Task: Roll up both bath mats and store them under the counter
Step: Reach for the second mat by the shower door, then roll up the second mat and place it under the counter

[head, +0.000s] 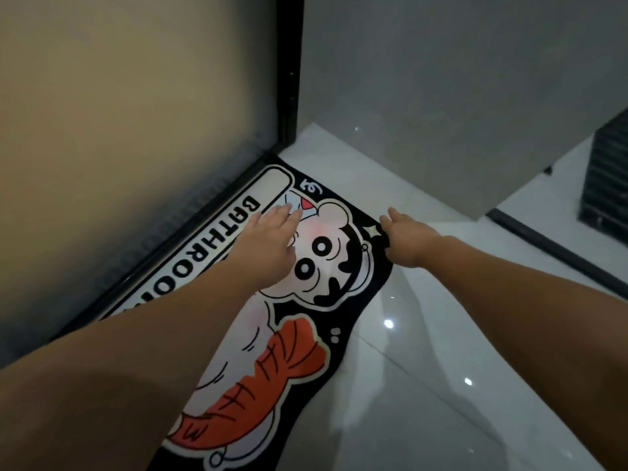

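Observation:
A black bath mat [295, 334] with a cartoon face, an orange shrimp and the word BATHROOM lies flat on the white tiled floor, along the foot of a frosted glass door. My left hand [268, 243] hovers flat over the mat's far half, fingers spread, holding nothing. My right hand [407, 239] reaches to the mat's right edge near the far corner; its fingers point down at the edge, and I cannot tell whether they grip it. Only this one mat is in view.
The frosted glass door [136, 113] with its black frame [290, 73] stands at the left. A grey wall [441, 79] rises behind the mat. At the right edge there is a dark slatted object [608, 175]. Glossy white floor tiles [441, 351] stretch to the right.

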`<control>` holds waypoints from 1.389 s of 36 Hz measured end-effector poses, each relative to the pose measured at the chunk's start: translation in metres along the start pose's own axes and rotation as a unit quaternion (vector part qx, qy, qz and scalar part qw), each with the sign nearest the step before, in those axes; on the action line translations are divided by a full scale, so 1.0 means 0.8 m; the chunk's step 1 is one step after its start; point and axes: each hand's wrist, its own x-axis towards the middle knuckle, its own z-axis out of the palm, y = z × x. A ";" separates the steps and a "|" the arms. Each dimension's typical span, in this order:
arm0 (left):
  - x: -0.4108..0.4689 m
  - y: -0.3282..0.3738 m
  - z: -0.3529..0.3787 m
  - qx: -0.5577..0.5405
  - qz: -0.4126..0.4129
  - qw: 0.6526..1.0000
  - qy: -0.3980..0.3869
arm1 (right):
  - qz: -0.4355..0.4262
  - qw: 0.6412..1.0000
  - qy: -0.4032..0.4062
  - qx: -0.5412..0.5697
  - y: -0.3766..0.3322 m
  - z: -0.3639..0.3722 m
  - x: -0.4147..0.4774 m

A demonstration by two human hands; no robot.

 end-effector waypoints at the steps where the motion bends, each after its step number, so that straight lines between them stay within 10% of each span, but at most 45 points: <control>1: -0.005 -0.005 -0.002 0.001 -0.009 1.000 0.008 | 0.001 1.000 -0.002 0.011 -0.001 0.002 0.009; 29: -0.023 -0.005 -0.026 -0.015 -0.040 0.999 0.018 | 0.025 0.980 0.057 0.188 -0.052 0.026 0.074; 50: 0.009 0.048 -0.167 -0.038 0.005 0.997 0.065 | -0.212 0.942 0.230 -0.125 -0.029 -0.210 -0.136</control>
